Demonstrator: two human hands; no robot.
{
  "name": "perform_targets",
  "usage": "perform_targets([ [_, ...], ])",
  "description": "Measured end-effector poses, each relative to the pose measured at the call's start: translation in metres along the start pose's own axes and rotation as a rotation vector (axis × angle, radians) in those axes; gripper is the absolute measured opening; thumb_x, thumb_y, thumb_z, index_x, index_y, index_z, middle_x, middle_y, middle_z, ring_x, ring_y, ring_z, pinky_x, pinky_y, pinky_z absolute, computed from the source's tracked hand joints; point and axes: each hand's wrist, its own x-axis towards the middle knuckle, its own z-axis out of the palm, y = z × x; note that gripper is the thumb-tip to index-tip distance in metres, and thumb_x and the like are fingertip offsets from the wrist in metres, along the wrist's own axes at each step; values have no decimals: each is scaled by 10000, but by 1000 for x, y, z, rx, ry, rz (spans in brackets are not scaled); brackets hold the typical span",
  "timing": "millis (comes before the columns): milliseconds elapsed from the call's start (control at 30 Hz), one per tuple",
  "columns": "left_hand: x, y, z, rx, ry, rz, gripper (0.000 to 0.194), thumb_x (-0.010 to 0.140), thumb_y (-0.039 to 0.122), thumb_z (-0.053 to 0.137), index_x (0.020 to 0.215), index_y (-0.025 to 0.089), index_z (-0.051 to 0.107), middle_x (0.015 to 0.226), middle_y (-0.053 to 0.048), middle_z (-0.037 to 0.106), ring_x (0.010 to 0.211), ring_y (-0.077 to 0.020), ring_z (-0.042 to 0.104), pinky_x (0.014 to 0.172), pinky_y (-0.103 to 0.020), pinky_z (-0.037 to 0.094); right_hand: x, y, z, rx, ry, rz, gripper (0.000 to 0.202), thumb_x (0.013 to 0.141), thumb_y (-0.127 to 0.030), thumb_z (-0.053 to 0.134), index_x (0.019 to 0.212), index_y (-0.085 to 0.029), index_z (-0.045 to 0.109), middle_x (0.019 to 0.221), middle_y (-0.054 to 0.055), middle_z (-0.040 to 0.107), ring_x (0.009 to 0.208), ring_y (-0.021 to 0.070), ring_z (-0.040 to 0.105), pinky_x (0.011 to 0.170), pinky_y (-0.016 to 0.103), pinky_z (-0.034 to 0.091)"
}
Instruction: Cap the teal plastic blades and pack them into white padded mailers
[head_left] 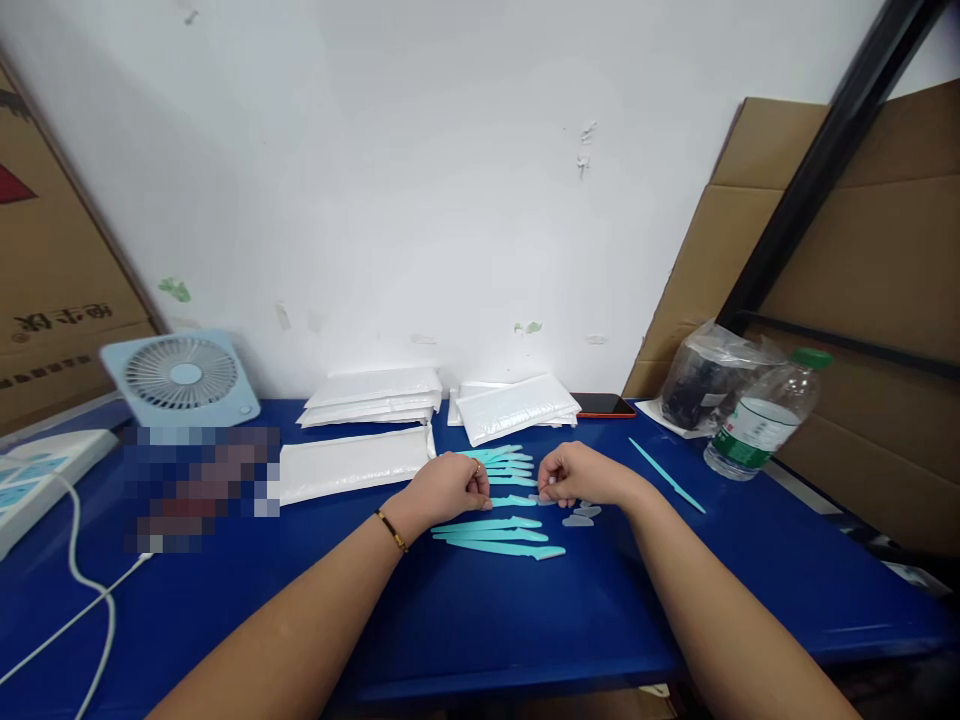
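Nearest turquoise tools (510, 549): 3, laid on the blue table (585, 630).
Loose clear pieces (577, 521): scattered beside the right hand.
Left hand (454, 488): 1 turquoise tool (514, 501) pinched.
Right hand (574, 472): 1 clear piece (548, 501) pinched near its tip.
Farther turquoise tools (514, 466): bunched.
White mailers (371, 397): stacked by the wall (435, 200).

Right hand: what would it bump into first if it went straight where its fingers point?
Probably the end of the teal stick that the left hand holds. The small clear piece at the fingertips of the right hand might touch it first. How near is hard to tell.
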Motion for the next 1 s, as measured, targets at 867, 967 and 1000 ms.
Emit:
perform_targets([
  [867,-9,5,-11,-135,-140,68,253,652,447,641,734,211,686,659,4,649,592,-127,567,492,-205,346,-24,-3,-21,-345,-129,-20,280,449,-321,776,690,-198,705,661,-22,603,542,102,505,457,193,325],
  [967,-5,4,-9,-56,-69,23,223,650,424,640,704,213,689,656,0,651,585,-129,552,483,-213,319,-18,-5,-14,-343,-102,-41,224,510,-336,738,683,-197,710,623,-16,620,537,109,515,465,201,329],
  [1000,-4,3,-8,-30,-39,17,212,654,413,636,699,213,689,663,-1,653,588,-129,550,487,-216,314,-16,-6,-13,-338,-79,-59,199,533,-332,721,677,-194,710,618,-12,626,541,111,520,470,201,333],
])
